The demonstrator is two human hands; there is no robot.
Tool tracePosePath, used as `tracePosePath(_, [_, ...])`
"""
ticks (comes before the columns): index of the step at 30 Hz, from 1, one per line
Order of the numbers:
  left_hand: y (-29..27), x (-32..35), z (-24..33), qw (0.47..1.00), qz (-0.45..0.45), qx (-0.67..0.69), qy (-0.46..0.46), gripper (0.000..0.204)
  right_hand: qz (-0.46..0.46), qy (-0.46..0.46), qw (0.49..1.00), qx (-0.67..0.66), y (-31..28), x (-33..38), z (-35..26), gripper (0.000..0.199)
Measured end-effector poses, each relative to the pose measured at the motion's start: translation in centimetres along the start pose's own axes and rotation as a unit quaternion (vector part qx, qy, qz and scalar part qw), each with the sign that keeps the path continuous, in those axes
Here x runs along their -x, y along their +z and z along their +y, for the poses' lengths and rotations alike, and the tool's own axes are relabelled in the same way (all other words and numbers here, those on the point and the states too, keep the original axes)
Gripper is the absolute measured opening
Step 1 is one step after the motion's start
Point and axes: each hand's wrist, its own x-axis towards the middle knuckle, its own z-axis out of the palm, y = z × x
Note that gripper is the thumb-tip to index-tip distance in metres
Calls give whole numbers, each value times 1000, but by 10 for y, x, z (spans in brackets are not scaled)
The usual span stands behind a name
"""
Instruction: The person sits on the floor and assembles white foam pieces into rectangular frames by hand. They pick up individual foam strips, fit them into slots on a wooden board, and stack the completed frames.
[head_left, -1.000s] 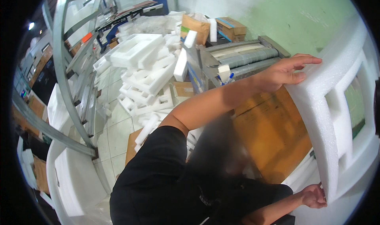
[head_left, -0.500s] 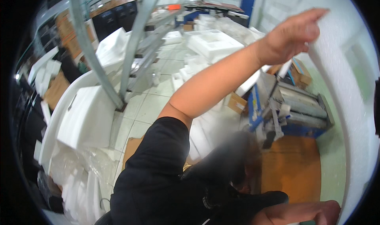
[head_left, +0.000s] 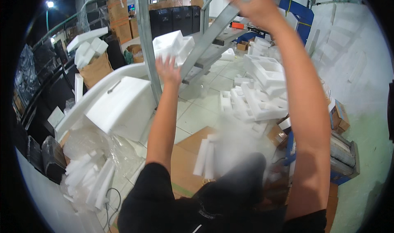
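Observation:
My left hand (head_left: 168,72) is raised in front of a grey metal post (head_left: 146,40), its fingers spread and nothing in them. It overlaps the lower part of a white foam block (head_left: 169,43) in the picture; whether they touch, I cannot tell. Up near the top edge, my right hand (head_left: 259,8) reaches across a slanting metal beam (head_left: 213,32). Its fingers look apart and are slightly blurred, with no object visible between them. A sliver of something pale shows at the top edge beside the fingertips, too little to name.
Stacked white foam packing pieces (head_left: 262,103) lie on the tiled floor at right. A large white foam block (head_left: 119,103) and a clear plastic bag (head_left: 92,140) are at left. Cardboard (head_left: 186,151) lies by my knees. A blue-framed roller machine (head_left: 342,153) stands right.
The large white sheet at the right has left that place. My left hand has swung from upper right to the left; my right hand has risen from lower right to the top. The view has turned.

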Motion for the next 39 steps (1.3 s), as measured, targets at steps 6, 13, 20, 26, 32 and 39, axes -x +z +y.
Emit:
tracePosePath(6, [-257,127,-53,948,172,-202,-173,80,57,-155,986,-15,109,77,-53,52])
tracePosePath(13, [-300,234,-118,875,123,-325,-337,75,-240,69,968,7,84,299,-12,50])
tracePosePath(20, [-241,258,-185,842,-46,-380,-381,66,-244,365,898,2,-11,519,-5,48])
tracePosePath(26, [-172,285,-265,795,-180,-403,-417,60,-128,565,804,136,-85,639,-82,32])
tracePosePath(32, [-124,339,-361,755,-267,-354,-482,56,22,683,643,346,-119,725,-178,28])
tracePosePath(39, [-112,465,-387,605,-356,-374,-605,56,-146,656,620,406,-120,725,-190,22])
